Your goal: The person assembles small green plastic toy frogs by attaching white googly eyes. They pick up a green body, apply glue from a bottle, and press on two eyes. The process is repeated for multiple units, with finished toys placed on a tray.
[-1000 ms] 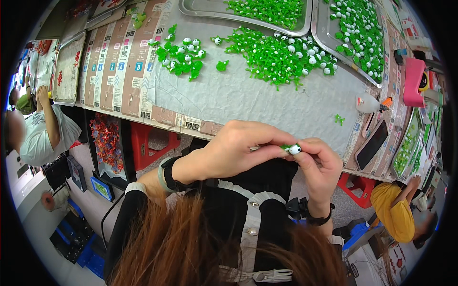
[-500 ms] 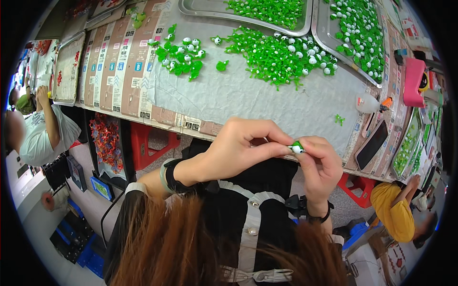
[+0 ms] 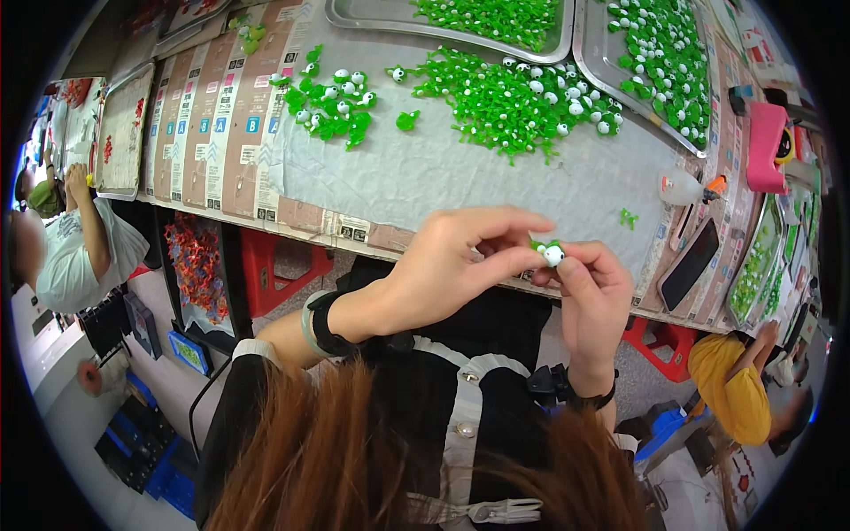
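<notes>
A small green frog-like figure with bulging white eyes [image 3: 553, 255] is pinched between the thumb and fingers of my right hand [image 3: 595, 288], just over the table's near edge. My left hand [image 3: 469, 252] is close on its other side. Its thumb tip reaches the figure, while the index finger is lifted away and stretched out above it. Whether another left fingertip touches the figure's far side is hidden. Beyond my hands lies a heap of small green pieces [image 3: 487, 106], with white-eyed ones along its right side. A smaller cluster of eyed figures [image 3: 336, 106] is to its left.
Metal trays [image 3: 580, 44] of green pieces stand at the back. On the right are a clear bottle with an orange tip [image 3: 682, 188], a dark phone [image 3: 689, 265] and a pink holder [image 3: 767, 149]. Red stools [image 3: 266, 270] are below the table. Other people sit left and right.
My left index finger has risen off the figure and straightened. The figure stays in my right hand, its eyes showing more fully. The view has shifted slightly.
</notes>
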{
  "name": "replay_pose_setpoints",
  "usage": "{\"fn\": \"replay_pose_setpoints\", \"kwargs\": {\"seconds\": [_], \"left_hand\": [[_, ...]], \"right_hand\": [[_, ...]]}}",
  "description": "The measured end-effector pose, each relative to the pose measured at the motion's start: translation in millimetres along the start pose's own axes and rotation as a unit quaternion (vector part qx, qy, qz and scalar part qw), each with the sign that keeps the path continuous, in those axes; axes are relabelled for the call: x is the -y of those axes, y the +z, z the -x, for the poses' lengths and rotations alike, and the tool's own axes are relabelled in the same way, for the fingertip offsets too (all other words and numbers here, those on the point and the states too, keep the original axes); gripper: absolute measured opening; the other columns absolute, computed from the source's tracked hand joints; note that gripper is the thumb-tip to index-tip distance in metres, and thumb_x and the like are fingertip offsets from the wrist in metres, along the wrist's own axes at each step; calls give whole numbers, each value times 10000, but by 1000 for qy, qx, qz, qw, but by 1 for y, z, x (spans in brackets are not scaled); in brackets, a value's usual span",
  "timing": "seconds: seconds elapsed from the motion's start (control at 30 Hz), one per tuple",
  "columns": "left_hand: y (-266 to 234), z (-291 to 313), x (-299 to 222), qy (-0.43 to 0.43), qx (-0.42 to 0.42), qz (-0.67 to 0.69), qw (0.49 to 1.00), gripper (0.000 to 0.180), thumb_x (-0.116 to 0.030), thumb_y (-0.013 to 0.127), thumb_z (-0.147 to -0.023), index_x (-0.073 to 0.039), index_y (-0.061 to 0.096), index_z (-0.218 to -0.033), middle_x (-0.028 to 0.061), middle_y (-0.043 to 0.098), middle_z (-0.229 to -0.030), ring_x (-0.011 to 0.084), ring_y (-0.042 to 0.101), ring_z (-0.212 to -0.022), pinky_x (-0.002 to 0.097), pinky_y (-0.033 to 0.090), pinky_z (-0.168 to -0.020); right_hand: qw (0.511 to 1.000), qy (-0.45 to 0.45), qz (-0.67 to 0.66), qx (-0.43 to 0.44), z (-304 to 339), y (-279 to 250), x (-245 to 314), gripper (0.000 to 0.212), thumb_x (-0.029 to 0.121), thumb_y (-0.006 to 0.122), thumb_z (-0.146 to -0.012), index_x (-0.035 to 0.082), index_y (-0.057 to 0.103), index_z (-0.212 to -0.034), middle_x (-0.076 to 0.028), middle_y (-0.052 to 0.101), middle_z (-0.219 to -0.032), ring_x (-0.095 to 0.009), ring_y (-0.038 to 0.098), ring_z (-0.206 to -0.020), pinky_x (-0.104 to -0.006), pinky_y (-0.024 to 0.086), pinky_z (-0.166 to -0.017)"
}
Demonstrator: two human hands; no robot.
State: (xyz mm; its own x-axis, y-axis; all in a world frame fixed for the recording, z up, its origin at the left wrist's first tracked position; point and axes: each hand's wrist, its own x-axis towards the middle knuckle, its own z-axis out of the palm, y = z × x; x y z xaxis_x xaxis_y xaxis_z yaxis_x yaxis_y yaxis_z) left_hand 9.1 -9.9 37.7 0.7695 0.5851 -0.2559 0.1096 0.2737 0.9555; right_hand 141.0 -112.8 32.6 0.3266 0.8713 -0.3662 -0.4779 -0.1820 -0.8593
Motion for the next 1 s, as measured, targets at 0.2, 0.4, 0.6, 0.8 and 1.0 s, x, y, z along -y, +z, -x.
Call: {"fn": "replay_pose_setpoints", "kwargs": {"seconds": [0.2, 0.4, 0.6, 0.8, 1.0], "left_hand": [[-1, 0, 7, -103, -6, 166, 981, 164, -36, 510, -768, 41, 535, -911, 77, 570, -798, 84, 534, -666, 199, 459, -600], [-3, -3, 5, -157, 19, 270, 950, 181, -56, 508, -771, 47, 520, -919, 84, 566, -784, 97, 539, -644, 209, 471, -584], [-4, -5, 10, -192, 41, 336, 921, 193, -59, 511, -771, 49, 514, -931, 90, 563, -778, 98, 543, -646, 200, 480, -586], [-8, -8, 13, -238, 63, 363, 899, 185, -60, 512, -771, 49, 512, -920, 92, 562, -779, 105, 552, -654, 206, 487, -603], [-7, -11, 22, -267, 68, 391, 878, 168, -84, 500, -784, 40, 512, -897, 101, 571, -782, 121, 573, -658, 207, 497, -590]], "right_hand": [[999, -22, -35, 11, -5, 3, -1, 139, 1, 483, -767, -49, 500, -894, -113, 551, -835, -138, 547, -708, -231, 453, -628], [999, -43, 17, 12, -6, 5, 0, 144, -20, 492, -758, -47, 493, -899, -104, 552, -829, -129, 543, -719, -223, 453, -642], [999, -36, 8, 10, -7, 3, -2, 121, -13, 503, -757, -48, 501, -873, -109, 558, -816, -126, 544, -690, -220, 451, -636], [1000, -5, -20, 5, -9, 3, -5, 98, 4, 508, -760, -45, 502, -844, -108, 560, -791, -121, 539, -658, -212, 442, -602], [998, 39, -51, -6, -11, 1, -6, 86, 41, 509, -768, -28, 503, -819, -90, 559, -743, -109, 522, -612, -205, 428, -563]]}}
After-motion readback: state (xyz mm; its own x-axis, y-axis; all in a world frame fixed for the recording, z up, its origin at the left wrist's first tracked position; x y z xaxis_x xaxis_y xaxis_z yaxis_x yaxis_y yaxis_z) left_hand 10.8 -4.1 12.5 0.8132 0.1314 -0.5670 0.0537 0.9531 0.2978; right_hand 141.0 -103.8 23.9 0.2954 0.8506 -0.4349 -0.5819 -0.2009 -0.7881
